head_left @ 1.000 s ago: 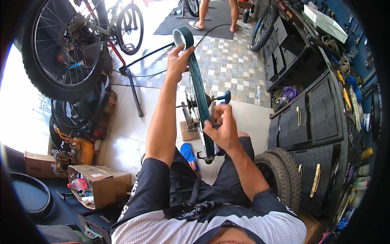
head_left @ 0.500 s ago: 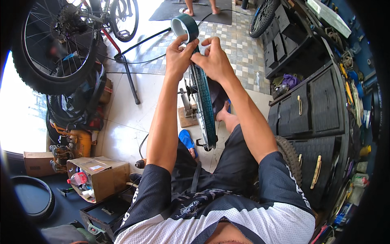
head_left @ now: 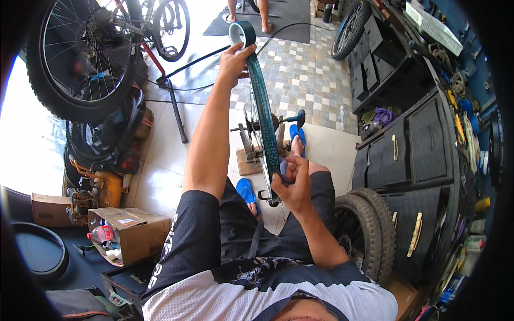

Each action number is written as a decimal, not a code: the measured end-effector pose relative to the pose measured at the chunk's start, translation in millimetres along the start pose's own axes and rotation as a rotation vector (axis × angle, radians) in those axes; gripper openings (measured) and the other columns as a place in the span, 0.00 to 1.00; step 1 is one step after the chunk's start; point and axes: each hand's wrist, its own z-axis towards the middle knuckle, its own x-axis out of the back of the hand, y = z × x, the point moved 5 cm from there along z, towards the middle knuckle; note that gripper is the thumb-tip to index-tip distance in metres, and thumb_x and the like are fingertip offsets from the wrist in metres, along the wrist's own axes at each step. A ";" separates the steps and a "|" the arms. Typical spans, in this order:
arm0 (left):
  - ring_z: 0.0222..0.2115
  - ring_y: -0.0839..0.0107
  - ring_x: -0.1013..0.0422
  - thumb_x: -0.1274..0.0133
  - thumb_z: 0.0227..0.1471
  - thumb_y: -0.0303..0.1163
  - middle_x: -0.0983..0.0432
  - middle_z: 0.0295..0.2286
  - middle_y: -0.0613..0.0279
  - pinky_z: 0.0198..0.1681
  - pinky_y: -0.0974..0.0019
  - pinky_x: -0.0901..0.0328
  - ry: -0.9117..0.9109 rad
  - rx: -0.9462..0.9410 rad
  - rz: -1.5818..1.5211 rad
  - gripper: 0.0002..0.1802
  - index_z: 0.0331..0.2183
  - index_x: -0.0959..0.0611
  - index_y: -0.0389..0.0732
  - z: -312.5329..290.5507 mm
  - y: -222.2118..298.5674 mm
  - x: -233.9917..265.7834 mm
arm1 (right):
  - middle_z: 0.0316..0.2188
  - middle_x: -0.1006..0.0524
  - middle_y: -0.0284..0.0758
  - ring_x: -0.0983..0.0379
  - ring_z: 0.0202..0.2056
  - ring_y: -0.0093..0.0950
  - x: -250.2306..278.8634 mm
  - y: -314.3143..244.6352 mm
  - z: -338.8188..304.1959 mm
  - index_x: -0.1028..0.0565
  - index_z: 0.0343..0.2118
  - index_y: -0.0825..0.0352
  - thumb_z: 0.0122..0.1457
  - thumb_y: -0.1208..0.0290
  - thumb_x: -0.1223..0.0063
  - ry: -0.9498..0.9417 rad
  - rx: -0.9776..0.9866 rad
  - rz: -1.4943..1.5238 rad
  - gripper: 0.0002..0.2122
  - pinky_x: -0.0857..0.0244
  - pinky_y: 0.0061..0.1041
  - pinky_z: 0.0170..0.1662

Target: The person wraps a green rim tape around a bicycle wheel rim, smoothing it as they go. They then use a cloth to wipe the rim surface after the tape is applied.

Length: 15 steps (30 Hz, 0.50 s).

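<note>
A bicycle wheel rim stands upright in a metal truing stand on a wooden base between my feet. Patterned teal tape runs along the rim's outer face, up to a tape roll at the top. My left hand is closed round the near edge of the roll, thumb against the tape. Low on the rim, at its near side, my right hand is curled over the tape, fingers closed on a dark, cloth-like piece pressed there; its exact kind is partly hidden.
A mountain bike wheel and stand legs are at the left. An open cardboard box sits near the left. Black drawers line the right, with knobby tyres leaning beside them. Another person's legs show at the back.
My right hand has moved from beside the tape roll down along the rim toward me. My left hand stays at the roll, and more taped rim now shows.
</note>
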 end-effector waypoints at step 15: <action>0.20 0.86 0.34 0.34 0.58 0.30 0.25 0.19 0.70 0.22 0.74 0.41 0.089 -0.399 0.053 0.17 0.49 0.13 0.37 -120.5 -2.6 -15.9 | 0.25 0.30 0.34 0.32 0.25 0.28 -21.8 -41.3 150.0 0.30 0.52 0.70 0.52 0.68 0.32 -0.015 0.075 -0.085 0.26 0.33 0.32 0.29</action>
